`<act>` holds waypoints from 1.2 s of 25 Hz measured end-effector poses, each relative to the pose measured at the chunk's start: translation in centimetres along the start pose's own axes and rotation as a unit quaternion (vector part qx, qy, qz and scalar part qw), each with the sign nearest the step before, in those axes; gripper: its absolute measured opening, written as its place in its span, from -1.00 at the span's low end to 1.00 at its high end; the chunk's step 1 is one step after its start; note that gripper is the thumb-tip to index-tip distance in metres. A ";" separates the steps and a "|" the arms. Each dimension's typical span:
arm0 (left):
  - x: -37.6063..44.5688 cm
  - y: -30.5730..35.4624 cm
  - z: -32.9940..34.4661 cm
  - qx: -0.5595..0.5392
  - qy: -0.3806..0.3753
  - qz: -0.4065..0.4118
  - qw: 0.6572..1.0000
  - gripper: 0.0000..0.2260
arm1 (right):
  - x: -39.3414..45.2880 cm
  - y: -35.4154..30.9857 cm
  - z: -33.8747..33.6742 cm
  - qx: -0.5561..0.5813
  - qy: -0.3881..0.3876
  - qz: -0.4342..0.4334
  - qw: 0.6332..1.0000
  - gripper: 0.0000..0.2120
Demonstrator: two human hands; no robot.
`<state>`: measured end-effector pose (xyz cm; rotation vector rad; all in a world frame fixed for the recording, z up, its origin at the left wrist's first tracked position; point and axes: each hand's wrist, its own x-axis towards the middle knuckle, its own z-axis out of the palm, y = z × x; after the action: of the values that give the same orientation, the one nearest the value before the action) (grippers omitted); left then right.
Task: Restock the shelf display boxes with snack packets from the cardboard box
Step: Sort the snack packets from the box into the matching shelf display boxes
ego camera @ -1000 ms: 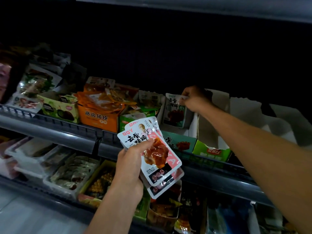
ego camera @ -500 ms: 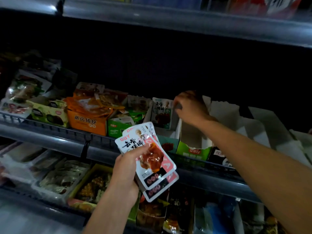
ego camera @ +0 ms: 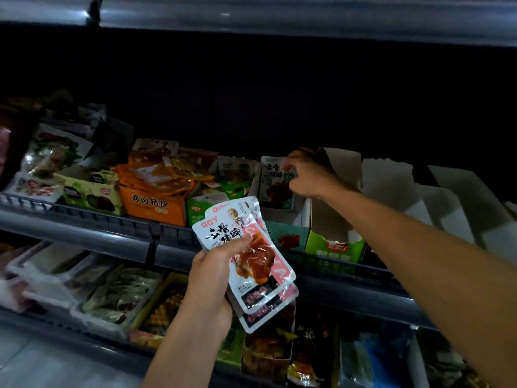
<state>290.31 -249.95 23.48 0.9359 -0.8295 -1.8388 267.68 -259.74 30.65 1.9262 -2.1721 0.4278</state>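
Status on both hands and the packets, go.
Left hand gripping fanned packet stack. Right hand at upright packet in teal display box, fingers on its top edge. Nothing blocking.

Two hands (ego camera: 212,278), three fanned white packets (ego camera: 260,264), one upright packet (ego camera: 275,180), one orange box (ego camera: 152,204).

Single head view, looking forward-down, close to shelf rail (ego camera: 84,228).

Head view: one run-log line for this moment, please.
left hand: holds packet stack | right hand: at upright packet in teal display box | green box: looks empty
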 end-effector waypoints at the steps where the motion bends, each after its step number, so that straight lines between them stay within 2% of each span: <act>1: 0.3 0.1 -0.1 -0.002 0.001 0.003 1.000 -0.66 | 0.1 0.0 0.2 -0.013 0.006 -0.005 1.000 -0.55; 4: 0.8 0.3 0.1 -0.002 -0.006 0.015 1.000 -0.64 | -0.5 -0.3 -0.1 0.014 0.091 -0.020 0.996 -0.70; 6: 0.6 0.4 0.7 -0.003 -0.009 0.035 0.999 -0.57 | -3.1 -1.0 -1.0 0.089 0.160 -0.040 0.982 -0.79; 7: 0.2 0.4 1.2 -0.005 -0.013 0.053 0.999 -0.57 | -5.2 -1.5 -1.7 0.145 0.164 -0.042 0.975 -0.78; 8: -0.2 0.5 1.9 -0.004 -0.022 0.072 0.997 -0.61 | -7.6 -1.8 -2.8 0.228 0.141 -0.033 0.963 -0.76; 9: -1.0 0.3 2.9 0.001 -0.035 0.089 0.995 -0.65 | -10.4 -2.0 -4.2 0.323 0.086 -0.012 0.942 -0.72; 11: -3.0 -0.6 5.4 0.007 -0.061 0.111 0.992 -0.68 | -15.5 -1.9 -7.1 0.493 -0.074 0.058 0.865 -0.65; 12: -3.8 -1.3 6.6 0.008 -0.071 0.119 0.990 -0.69 | -17.6 -1.4 -8.1 0.528 -0.133 0.091 0.834 -0.66; 14: -5.8 -3.7 10.9 0.029 -0.113 0.120 0.986 -0.76 | -22.0 1.6 -10.2 0.541 -0.151 0.131 0.817 -0.72; 17: -8.1 -7.8 17.5 0.106 -0.188 0.127 0.968 -0.82 | -26.4 7.3 -12.6 0.583 -0.098 0.198 0.782 -0.70; 19: -9.6 -10.7 22.8 0.173 -0.244 0.142 0.943 -0.82 | -29.6 12.7 -14.6 0.593 -0.065 0.227 0.770 -0.70; 21: -10.5 -13.0 27.2 0.235 -0.292 0.131 0.918 -0.81 | -32.4 17.7 -16.2 0.577 -0.034 0.250 0.777 -0.72; 23: -11.3 -15.6 32.0 0.305 -0.346 0.112 0.880 -0.72 | -35.7 22.9 -17.6 0.546 -0.005 0.275 0.792 -0.75; 25: -11.9 -18.2 36.6 0.378 -0.389 0.101 0.834 -0.59 | -38.8 28.1 -18.6 0.538 0.050 0.302 0.786 -0.74; 27: -12.4 -20.9 40.9 0.457 -0.414 0.139 0.775 -0.55 | -41.3 33.5 -19.5 0.554 0.136 0.326 0.754 -0.68; 29: -12.5 -23.1 44.3 0.507 -0.388 0.238 0.732 -0.69 | -42.8 39.0 -20.8 0.579 0.237 0.345 0.700 -0.60; 30: -12.3 -24.4 46.1 0.525 -0.381 0.306 0.697 -0.78 | -43.4 41.9 -21.6 0.580 0.285 0.350 0.678 -0.59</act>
<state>244.95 -221.95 29.17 0.3083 -2.5199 -0.9715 230.85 -207.39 32.81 0.7075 -2.1383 2.6024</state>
